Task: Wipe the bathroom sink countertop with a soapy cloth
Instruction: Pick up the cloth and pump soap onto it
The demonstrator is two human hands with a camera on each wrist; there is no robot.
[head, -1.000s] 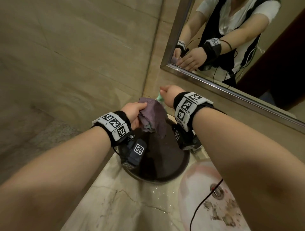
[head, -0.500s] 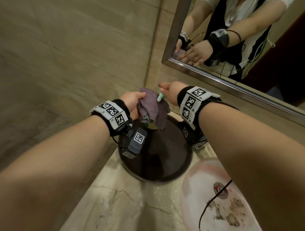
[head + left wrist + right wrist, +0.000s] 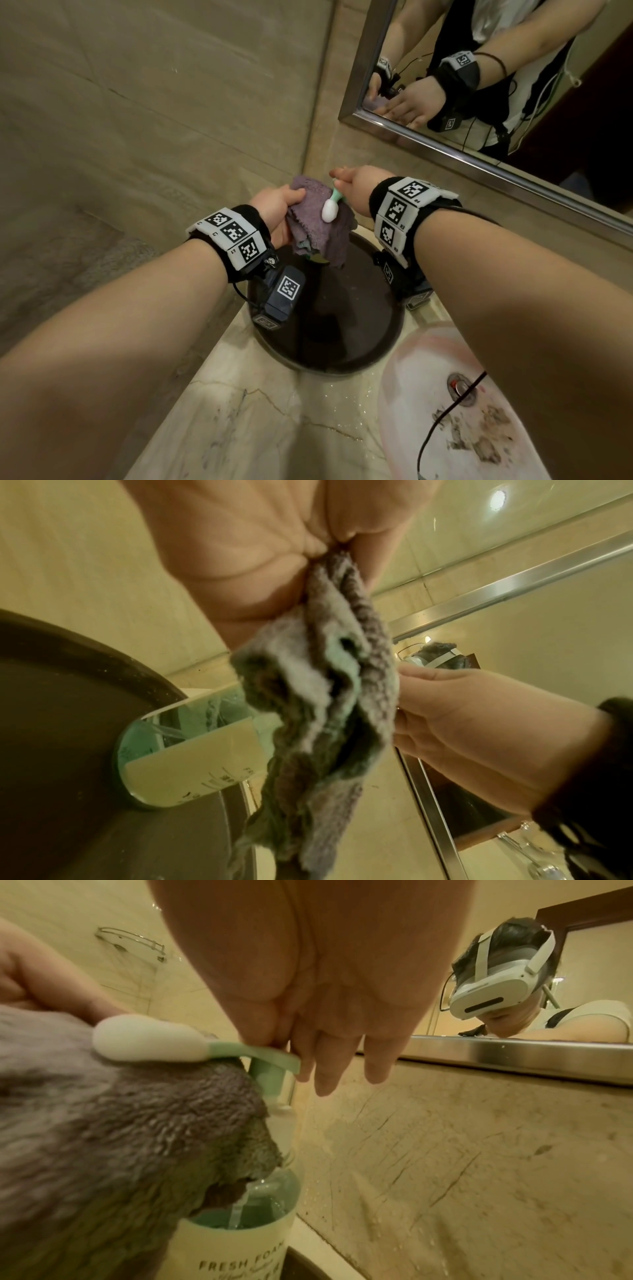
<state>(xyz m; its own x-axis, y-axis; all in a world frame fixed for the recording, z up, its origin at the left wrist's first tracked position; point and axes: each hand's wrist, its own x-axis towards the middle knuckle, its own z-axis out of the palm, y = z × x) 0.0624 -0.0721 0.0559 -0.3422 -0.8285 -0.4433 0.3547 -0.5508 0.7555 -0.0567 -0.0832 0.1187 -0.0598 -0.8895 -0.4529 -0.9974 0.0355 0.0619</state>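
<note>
Foam (image 3: 147, 1042) from the "FRESH FOAM" bottle (image 3: 236, 1240) lands on the cloth (image 3: 317, 222) gripped by left hand (image 3: 277, 212); right hand (image 3: 356, 186) presses the pump (image 3: 263, 1056).

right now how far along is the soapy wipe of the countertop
Early. Foam already sits on the purple cloth held by the left hand. The right hand presses the soap pump. The marble countertop is not yet wiped.

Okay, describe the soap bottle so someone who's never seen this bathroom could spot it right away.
Start at the mirror and drop to the corner where the two walls meet, at the far edge of the round dark tray. The soap bottle stands there: clear, green liquid, cream label reading FRESH FOAM. Its mint-green pump, pressed by the right hand, has a white blob of foam at the spout, over the purple cloth.
</note>
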